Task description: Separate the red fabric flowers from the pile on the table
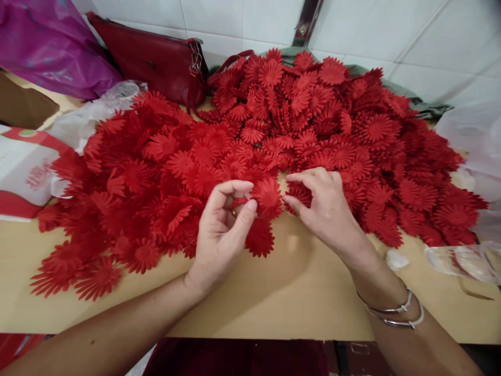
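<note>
Between my two hands is a red artificial flower layer [269, 196], a round piece with narrow pointed petals. The thumb and forefinger of my left hand [221, 230] pinch together at its left edge. My right hand [324, 209] is just to the right of it, thumb and fingers apart, with nothing visible between them. Another red petal piece [260, 237] shows just below the held one. Behind and left of my left hand spreads a loose heap of red petal pieces [136, 177]; a second, taller heap [376, 130] lies behind and beside my right hand.
A dark red handbag [148, 52] leans against the white tiled wall [219, 21] at the back. To its left hangs a purple plastic bag [50, 47], with a white and red package [25, 172] below. Clear plastic bags [475, 136] lie at the right.
</note>
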A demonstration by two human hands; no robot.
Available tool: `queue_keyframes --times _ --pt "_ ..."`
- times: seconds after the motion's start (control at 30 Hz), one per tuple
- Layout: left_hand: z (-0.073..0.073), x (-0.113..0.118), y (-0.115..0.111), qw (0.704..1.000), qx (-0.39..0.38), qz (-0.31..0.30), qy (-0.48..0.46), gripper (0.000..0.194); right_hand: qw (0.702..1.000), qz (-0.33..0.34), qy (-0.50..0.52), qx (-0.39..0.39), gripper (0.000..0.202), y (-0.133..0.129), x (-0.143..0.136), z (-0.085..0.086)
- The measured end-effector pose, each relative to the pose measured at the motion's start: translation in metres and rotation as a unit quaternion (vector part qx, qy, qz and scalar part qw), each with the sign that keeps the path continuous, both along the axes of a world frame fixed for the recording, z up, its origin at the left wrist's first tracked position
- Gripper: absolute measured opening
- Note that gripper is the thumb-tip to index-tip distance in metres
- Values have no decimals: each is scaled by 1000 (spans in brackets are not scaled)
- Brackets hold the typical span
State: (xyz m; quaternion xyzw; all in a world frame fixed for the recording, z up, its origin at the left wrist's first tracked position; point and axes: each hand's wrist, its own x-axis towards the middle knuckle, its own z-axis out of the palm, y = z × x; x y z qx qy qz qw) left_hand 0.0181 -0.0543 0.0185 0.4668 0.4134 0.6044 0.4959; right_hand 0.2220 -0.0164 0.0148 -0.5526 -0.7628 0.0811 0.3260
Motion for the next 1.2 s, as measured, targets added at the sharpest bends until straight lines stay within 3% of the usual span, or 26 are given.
queue_keyframes --times 0.13,0.2,0.3,0.5,0.73,0.9,1.0,1.1,1.2 --pt "-2 6 -4 985 -20 -167 -24 12 997 9 -81 -7 25 -1 8 -5" --pt "-6 7 -4 976 -43 -215 -14 11 996 10 -90 -20 20 -1 9 -5" --pt "-11 6 0 980 -56 -191 24 13 992 -11 -117 -42 21 0 8 -1" --pt "-13 -3 14 997 -12 -23 72 14 986 -52 -156 -19 28 -3 5 3" --pt "-12 -6 16 997 6 49 58 17 994 7 -91 57 18 -1 -5 2" --pt "-7 -3 8 999 23 25 16 15 981 174 -83 -5 24 -3 -19 -2" --pt "-1 -1 1 999 28 -21 -12 13 965 252 10 -75 37 -7 -27 -6" --pt "3 2 -4 993 34 -103 -38 11 942 254 166 -141 41 -10 -26 -9" --pt "1 5 -5 982 8 -174 -68 11 952 169 217 -132 27 -7 -19 -8"
